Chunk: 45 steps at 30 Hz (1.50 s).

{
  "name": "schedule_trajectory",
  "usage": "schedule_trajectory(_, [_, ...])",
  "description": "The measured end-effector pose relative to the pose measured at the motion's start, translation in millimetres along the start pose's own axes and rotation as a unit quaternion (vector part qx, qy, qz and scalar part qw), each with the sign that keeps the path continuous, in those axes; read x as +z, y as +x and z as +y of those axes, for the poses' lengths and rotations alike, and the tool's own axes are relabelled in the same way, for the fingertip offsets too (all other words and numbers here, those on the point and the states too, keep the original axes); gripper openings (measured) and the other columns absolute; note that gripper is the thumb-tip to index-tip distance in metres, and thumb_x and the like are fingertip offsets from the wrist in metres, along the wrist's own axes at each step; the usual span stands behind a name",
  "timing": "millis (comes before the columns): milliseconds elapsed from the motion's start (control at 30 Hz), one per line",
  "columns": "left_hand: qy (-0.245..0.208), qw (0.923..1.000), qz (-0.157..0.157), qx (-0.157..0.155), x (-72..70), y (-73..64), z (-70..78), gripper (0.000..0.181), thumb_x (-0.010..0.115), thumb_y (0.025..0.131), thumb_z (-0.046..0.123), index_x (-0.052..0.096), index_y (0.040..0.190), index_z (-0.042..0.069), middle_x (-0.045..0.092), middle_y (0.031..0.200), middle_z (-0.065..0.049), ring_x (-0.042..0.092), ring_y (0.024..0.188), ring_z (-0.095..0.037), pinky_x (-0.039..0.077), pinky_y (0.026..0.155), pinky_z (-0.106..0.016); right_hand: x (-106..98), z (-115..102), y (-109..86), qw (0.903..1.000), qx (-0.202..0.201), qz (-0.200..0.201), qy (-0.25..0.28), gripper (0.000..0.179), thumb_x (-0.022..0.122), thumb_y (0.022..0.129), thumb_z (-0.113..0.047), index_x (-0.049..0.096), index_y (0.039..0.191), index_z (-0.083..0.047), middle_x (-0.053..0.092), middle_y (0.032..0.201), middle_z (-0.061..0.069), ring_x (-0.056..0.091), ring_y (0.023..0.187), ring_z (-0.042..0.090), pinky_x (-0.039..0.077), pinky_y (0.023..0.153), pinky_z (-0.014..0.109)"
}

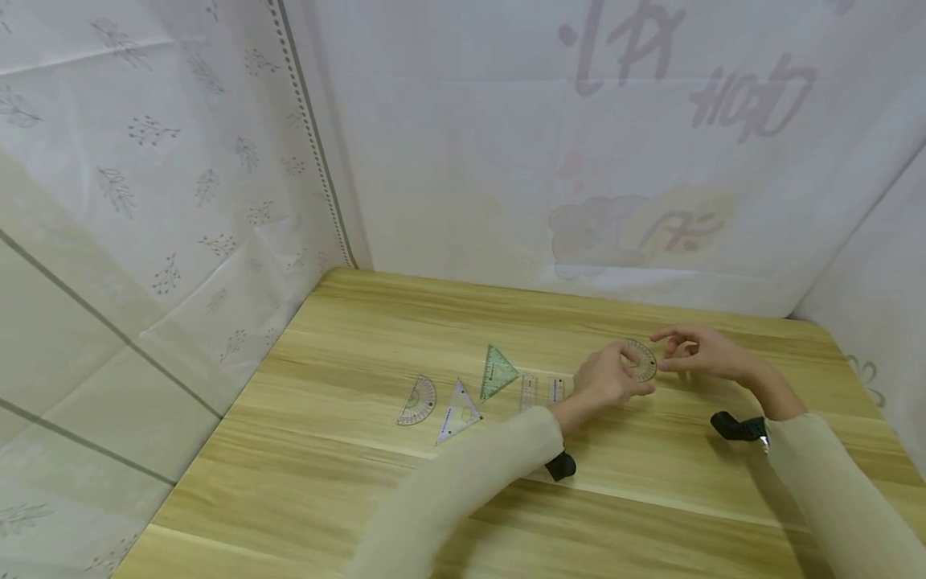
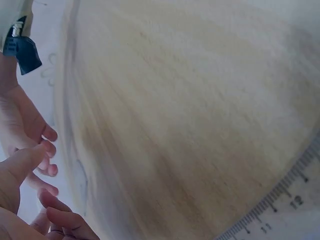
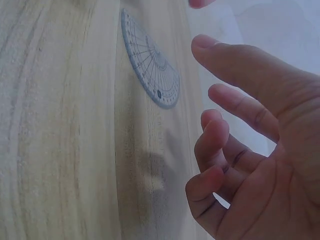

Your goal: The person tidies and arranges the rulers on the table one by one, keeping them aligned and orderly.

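Note:
A clear half-round protractor (image 1: 645, 362) lies on the wooden table between the two hands. My left hand (image 1: 606, 376) is just to its left, fingers overlapping its near side in the head view; the left wrist view shows its thumb and fingers apart, with nothing between them. To the right, my right hand (image 1: 705, 354) hovers with thumb and index finger spread and the other fingers loosely bent. In the right wrist view, the whole protractor (image 3: 150, 62) shows beyond that hand's fingers. Beside the left hand are two clear rulers (image 1: 530, 390), partly hidden by the left arm.
Left of the rulers lie a green set square (image 1: 496, 372), a clear set square (image 1: 457, 416) and a second protractor (image 1: 419, 402). A ruler edge (image 2: 295, 197) with numbers crosses the left wrist view's lower right corner. Patterned white curtains (image 1: 448, 161) stand behind the wooden table (image 1: 304, 450).

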<state>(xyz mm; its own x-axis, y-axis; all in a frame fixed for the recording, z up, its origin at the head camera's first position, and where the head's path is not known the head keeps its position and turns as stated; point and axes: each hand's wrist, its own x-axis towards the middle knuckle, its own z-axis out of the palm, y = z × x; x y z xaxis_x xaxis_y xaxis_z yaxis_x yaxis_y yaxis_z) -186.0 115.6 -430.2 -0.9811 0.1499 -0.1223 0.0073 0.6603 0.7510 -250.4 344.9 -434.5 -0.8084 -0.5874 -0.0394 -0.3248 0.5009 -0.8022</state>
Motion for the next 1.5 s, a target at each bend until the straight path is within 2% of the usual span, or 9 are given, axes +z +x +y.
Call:
schedule_trajectory(167, [-0.01, 0.9999, 0.0, -0.009, 2.6, 7.3, -3.7, 0.041, 0.091, 0.078, 0.033, 0.069, 0.11, 0.023, 0.061, 0.079, 0.014, 0.056, 0.068, -0.005, 0.045, 0.059, -0.025, -2.9, 0.6, 3.5, 0.9999, 0.001, -0.004, -0.014, 0.051, 0.076, 0.093, -0.007, 0.055, 0.137, 0.006, 0.057, 0.1, 0.017, 0.058, 0.074, 0.029, 0.048, 0.062, 0.036])
schedule_trajectory(467, [-0.01, 0.9997, -0.008, -0.022, 9.2, 24.3, -10.1, 0.049, 0.093, 0.076, 0.032, 0.068, 0.118, 0.027, 0.059, 0.078, 0.015, 0.055, 0.067, -0.005, 0.044, 0.058, -0.024, -8.9, -3.8, 11.1, 0.9994, 0.031, -0.016, -0.009, 0.053, 0.075, 0.095, -0.013, 0.053, 0.14, 0.003, 0.059, 0.105, 0.016, 0.056, 0.089, 0.03, 0.048, 0.07, 0.037])
schedule_trajectory(667, [-0.025, 0.9995, 0.003, -0.019, 11.0, 24.7, -13.3, 0.054, 0.094, 0.074, 0.031, 0.068, 0.121, 0.027, 0.059, 0.079, 0.016, 0.055, 0.068, -0.005, 0.044, 0.058, -0.023, -10.5, -1.8, 17.5, 0.9988, 0.035, -0.029, -0.017, 0.055, 0.075, 0.095, -0.015, 0.051, 0.143, 0.002, 0.059, 0.108, 0.018, 0.056, 0.094, 0.03, 0.049, 0.075, 0.036])
schedule_trajectory(800, [-0.061, 0.998, 0.009, -0.011, 11.7, 24.0, -15.2, 0.055, 0.094, 0.075, 0.028, 0.068, 0.123, 0.025, 0.058, 0.079, 0.013, 0.054, 0.066, -0.007, 0.044, 0.057, -0.024, -11.1, -1.5, 21.8, 0.9984, 0.041, -0.036, -0.013, 0.058, 0.075, 0.095, -0.017, 0.051, 0.144, 0.0, 0.059, 0.111, 0.019, 0.056, 0.098, 0.03, 0.048, 0.08, 0.036])
schedule_trajectory(967, [-0.076, 0.997, 0.015, -0.01, 12.7, 25.4, -19.1, 0.054, 0.093, 0.076, 0.029, 0.069, 0.124, 0.027, 0.058, 0.078, 0.014, 0.054, 0.065, -0.007, 0.044, 0.055, -0.024, -11.1, -0.4, 25.3, 0.9979, 0.051, -0.041, -0.002, 0.058, 0.076, 0.094, -0.017, 0.051, 0.144, -0.001, 0.059, 0.109, 0.018, 0.056, 0.097, 0.031, 0.048, 0.079, 0.038])
schedule_trajectory(1300, [-0.023, 0.9992, 0.031, -0.012, 14.7, 23.4, -21.1, 0.054, 0.093, 0.075, 0.033, 0.07, 0.124, 0.031, 0.058, 0.076, 0.016, 0.054, 0.062, -0.005, 0.044, 0.053, -0.025, -8.1, 1.2, 29.8, 0.9984, 0.041, -0.04, 0.0, 0.056, 0.077, 0.093, -0.012, 0.053, 0.141, 0.002, 0.062, 0.104, 0.015, 0.057, 0.093, 0.028, 0.047, 0.076, 0.034])
schedule_trajectory(1500, [0.021, 0.9983, 0.043, -0.032, 17.0, 23.4, -19.9, 0.053, 0.093, 0.075, 0.038, 0.07, 0.123, 0.033, 0.06, 0.074, 0.018, 0.054, 0.062, -0.003, 0.043, 0.054, -0.023, -5.1, 2.3, 36.6, 0.9981, 0.04, -0.045, -0.009, 0.056, 0.078, 0.092, -0.014, 0.055, 0.141, 0.001, 0.063, 0.103, 0.015, 0.057, 0.091, 0.028, 0.047, 0.076, 0.033])
